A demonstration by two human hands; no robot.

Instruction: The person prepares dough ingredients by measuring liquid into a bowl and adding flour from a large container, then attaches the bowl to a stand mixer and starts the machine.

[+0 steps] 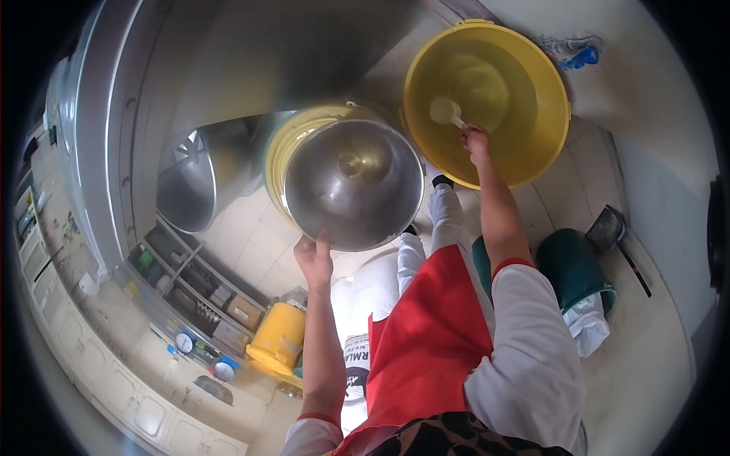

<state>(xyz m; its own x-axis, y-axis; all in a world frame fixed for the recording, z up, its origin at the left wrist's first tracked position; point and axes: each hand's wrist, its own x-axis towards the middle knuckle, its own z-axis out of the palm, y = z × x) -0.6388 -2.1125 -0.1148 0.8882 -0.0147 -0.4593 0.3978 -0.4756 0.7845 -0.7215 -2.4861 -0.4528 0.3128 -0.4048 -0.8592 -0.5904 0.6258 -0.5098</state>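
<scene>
My left hand (314, 257) grips the near rim of a large steel bowl (353, 182), which is tilted and sits over a yellow bucket (283, 144). My right hand (474, 141) reaches into a big yellow tub (532, 83) and holds the handle of a white scoop (445, 111) lying inside it. The tub's inside looks pale and mostly bare. My red apron (426, 342) and white sleeves show below.
A steel counter (152, 91) runs along the left, with a round steel vessel (186, 182) and shelves of small items beneath. A second yellow bucket (279, 337), white sacks (376, 285), a dark green bin (574, 266) and a dustpan (608, 228) stand on the tiled floor.
</scene>
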